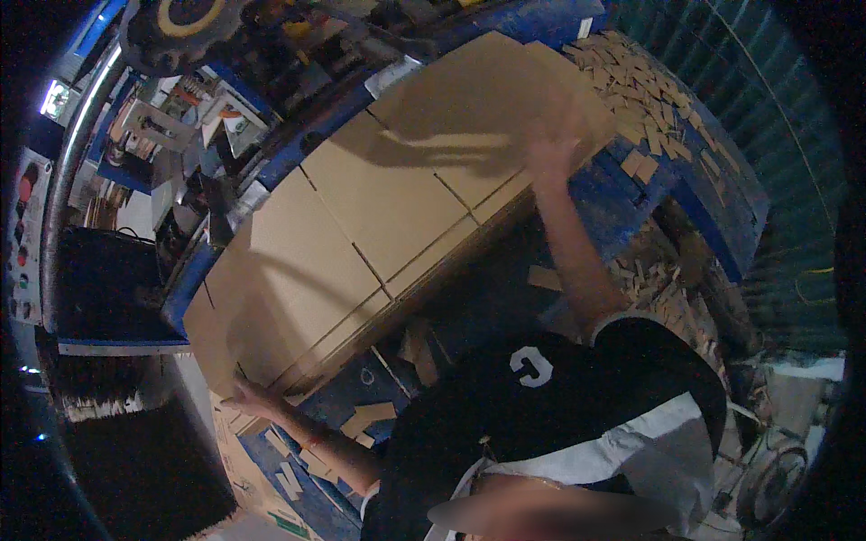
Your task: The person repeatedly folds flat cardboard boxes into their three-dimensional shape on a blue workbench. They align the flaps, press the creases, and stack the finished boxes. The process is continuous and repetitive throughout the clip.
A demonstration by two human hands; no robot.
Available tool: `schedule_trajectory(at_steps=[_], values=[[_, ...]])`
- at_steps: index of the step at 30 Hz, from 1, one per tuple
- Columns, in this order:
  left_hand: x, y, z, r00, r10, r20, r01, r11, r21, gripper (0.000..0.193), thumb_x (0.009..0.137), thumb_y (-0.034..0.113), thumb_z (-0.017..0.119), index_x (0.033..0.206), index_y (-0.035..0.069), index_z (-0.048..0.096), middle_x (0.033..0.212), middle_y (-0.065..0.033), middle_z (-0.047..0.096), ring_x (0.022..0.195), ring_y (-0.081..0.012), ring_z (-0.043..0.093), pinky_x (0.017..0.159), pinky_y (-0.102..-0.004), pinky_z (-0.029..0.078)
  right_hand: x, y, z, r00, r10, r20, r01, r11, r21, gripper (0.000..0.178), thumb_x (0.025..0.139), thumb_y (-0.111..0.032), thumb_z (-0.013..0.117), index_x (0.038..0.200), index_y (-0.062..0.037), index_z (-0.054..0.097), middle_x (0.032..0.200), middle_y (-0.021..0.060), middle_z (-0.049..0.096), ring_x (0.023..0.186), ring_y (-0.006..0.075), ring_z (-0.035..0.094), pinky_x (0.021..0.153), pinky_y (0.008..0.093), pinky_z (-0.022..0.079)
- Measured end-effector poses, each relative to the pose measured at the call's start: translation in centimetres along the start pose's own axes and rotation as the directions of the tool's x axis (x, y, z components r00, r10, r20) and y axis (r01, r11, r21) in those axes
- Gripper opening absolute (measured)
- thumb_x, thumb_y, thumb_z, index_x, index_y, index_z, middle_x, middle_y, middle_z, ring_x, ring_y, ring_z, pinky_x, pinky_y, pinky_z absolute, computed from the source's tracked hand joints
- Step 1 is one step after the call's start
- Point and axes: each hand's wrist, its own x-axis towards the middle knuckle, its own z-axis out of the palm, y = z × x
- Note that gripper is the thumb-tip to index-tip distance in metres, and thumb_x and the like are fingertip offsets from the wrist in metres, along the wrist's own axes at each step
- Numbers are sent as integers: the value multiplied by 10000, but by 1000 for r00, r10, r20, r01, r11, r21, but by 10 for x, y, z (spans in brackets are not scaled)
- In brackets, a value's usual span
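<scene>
A long brown cardboard sheet (338, 216), with dark slots and crease lines across it, lies slantwise from lower left to upper right. Its near edge looks layered, as if more sheets lie under it. My left hand (251, 398) is at the near left corner, thumb on top and fingers round the edge. Toward the far right end, my right hand (552, 144) rests on the sheet's upper face near its edge; it is blurred, but its fingers look stretched out. Shadows of arms fall over the cardboard.
A dark machine (271, 63) with a blue frame runs along the sheet's far side. Many small cardboard offcuts (645, 99) cover the blue surface at right; more scraps (374, 415) lie near my left forearm. A control panel (29, 234) stands far left, a wheel (776, 482) lower right.
</scene>
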Motion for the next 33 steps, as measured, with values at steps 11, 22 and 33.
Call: schedule_trajectory(at_steps=[11, 22, 33], values=[[92, 25, -52, 992, -57, -114, -23, 801, -598, 388, 850, 25, 532, 1229, -28, 468, 1008, -194, 560, 1022, -330, 556, 828, -470, 521, 14, 0, -1, 849, -152, -506, 183, 983, 12, 664, 804, 31, 581, 1396, 10, 280, 1253, 151, 490, 1084, 218, 518, 927, 349, 438], [-28, 56, -57, 945, 172, 277, -84, 950, -302, 221, 873, 69, 581, 1066, -32, 617, 1125, -113, 597, 1007, -195, 568, 877, -344, 465, -35, -136, -98, 674, -584, 452, 598, 791, 130, 414, 860, -40, 578, 1253, 48, 481, 1204, 161, 571, 1052, 242, 581, 886, 354, 479], [-111, 125, -30, 57, 600, 798, -809, 496, -316, 556, 803, -14, 463, 1329, 160, 509, 1396, -93, 456, 1311, -311, 397, 1108, -475, 251, -100, -66, -54, -125, -516, 847, 914, 272, 300, 402, 798, -200, 590, 1193, -124, 579, 1317, 106, 521, 1246, 295, 468, 1035, 442, 385]])
